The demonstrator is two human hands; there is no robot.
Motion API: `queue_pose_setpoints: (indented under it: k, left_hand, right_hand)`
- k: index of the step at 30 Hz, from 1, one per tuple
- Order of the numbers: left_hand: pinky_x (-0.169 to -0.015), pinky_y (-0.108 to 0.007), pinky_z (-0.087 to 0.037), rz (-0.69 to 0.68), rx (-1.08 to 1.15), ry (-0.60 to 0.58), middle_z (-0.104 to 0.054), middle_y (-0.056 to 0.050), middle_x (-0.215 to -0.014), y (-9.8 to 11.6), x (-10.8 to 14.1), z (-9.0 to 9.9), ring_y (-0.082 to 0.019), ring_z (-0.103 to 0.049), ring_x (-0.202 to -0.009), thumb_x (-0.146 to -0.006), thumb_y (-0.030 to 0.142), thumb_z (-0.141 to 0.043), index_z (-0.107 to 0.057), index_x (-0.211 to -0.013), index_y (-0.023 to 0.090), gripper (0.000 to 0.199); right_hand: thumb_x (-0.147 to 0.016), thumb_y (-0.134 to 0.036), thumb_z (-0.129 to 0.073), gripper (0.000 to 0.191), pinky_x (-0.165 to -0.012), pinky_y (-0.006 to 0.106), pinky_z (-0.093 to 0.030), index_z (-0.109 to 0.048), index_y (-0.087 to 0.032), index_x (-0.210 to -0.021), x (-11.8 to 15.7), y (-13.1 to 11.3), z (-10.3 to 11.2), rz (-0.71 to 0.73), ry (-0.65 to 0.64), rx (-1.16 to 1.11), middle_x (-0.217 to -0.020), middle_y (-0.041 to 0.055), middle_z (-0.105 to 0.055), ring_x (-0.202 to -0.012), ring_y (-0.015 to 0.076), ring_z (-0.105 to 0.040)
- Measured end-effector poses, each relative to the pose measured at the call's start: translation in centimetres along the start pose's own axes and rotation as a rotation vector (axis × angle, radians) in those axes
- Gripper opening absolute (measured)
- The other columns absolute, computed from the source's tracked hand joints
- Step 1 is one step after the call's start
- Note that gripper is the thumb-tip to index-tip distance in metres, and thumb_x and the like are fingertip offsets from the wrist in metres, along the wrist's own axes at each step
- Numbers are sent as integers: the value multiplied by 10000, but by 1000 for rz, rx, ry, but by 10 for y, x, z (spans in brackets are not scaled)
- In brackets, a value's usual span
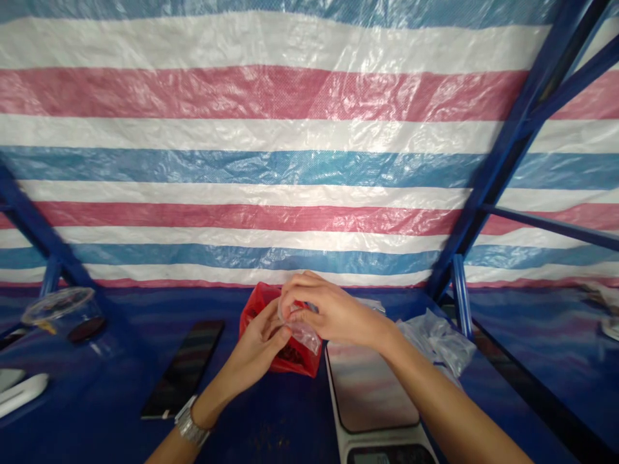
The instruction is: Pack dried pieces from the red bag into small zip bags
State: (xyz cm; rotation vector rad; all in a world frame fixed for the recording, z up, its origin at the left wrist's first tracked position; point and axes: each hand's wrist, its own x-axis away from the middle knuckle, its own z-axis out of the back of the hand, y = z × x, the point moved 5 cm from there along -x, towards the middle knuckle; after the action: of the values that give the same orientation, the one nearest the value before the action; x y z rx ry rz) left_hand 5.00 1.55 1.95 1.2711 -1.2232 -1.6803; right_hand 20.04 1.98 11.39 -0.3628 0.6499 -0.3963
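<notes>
Head view: we've got left grip (260,345) and right grip (329,309) both pinching a clear bag (306,334) between them, over the red bag (306,365). Judged part-way: clear bag's in hand, dark bits (290,352) lie below; whether it's filled, we can't tell.

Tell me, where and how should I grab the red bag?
Probably pinch the far-left rim of the red bag, coming from the left. The bag looks thin and open-topped, and that rim rises free. The person's hands, left and right, are at clear plastic over its middle.
</notes>
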Motion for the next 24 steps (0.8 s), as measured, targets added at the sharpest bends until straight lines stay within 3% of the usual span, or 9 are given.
queue_pose_setpoints:
  k: [2, 6, 9, 11, 14, 17, 20, 24]
  left_hand:
    - [-989, -401, -571, 37, 36, -19, -758, -120, -1185, 1, -4, 2, -281, -736, -1049, -881, 615, -718, -663, -1316, 183, 615]
    - [-982, -391, -561, -5, -35, 55, -785, -86, -1067, 8, -9, 15, -277, -729, -1019, -879, 571, -734, -750, -1129, 180, 464]
    - [-944, -364, -552, -33, -92, 194, -778, -72, -1009, 11, -10, 29, -258, -713, -980, -908, 579, -682, -745, -1091, 179, 445]
    - [-871, -335, -547, -39, -156, 309, -759, -60, -972, 11, -9, 39, -236, -696, -921, -945, 586, -615, -715, -1077, 182, 437]
    - [-767, -315, -517, 6, -422, 406, -712, -36, -893, 8, -9, 50, -219, -669, -821, -982, 565, -545, -650, -1005, 199, 382]
    - [-720, -333, -491, 145, -887, 396, -682, -53, -923, 2, -9, 53, -248, -687, -809, -1000, 483, -515, -594, -951, 208, 290]
    - [-666, -346, -485, 253, -1261, 318, -656, -90, -1059, -4, -9, 50, -283, -724, -811, -1006, 428, -492, -572, -1026, 205, 238]
    - [-618, -353, -502, 278, -1461, 235, -603, -124, -1164, -10, -6, 46, -304, -748, -799, -992, 498, -512, -544, -1164, 185, 360]
  right_hand:
    - [-979, -42, -566, 198, -988, 342, -453, -664, -211, -950, -1, 0, -3, 1, 17, 16, -1041, 25, -686, -1034, 174, -607]
    - [-994, -67, -562, 174, -994, 353, -456, -636, -223, -976, 0, 4, -3, -39, 57, 24, -1019, 16, -689, -1024, 180, -614]
    - [-1020, -141, -547, 132, -990, 354, -475, -598, -223, -1111, 0, 8, -9, -89, 201, 16, -1157, 63, -652, -1098, 197, -602]
    - [-1023, -166, -536, 126, -950, 351, -494, -569, -209, -1138, 0, 13, -21, -167, 237, 47, -1148, 79, -647, -1062, 204, -615]
    - [-1007, -190, -583, 57, -934, 363, -498, -616, -183, -1052, 1, 21, -51, -263, -8, 187, -1061, 84, -696, -1006, 225, -653]
    - [-993, -259, -650, 147, -946, 387, -498, -688, -165, -1100, 6, 27, -71, -307, -259, 343, -1114, 123, -741, -1038, 268, -694]
    - [-1015, -334, -629, 214, -885, 385, -520, -715, -188, -1145, 9, 34, -74, -387, -335, 416, -1080, 118, -784, -1008, 296, -736]
    - [-1011, -433, -626, 283, -814, 373, -537, -740, -185, -1086, 10, 39, -76, -499, -377, 485, -1048, 131, -804, -999, 332, -757]
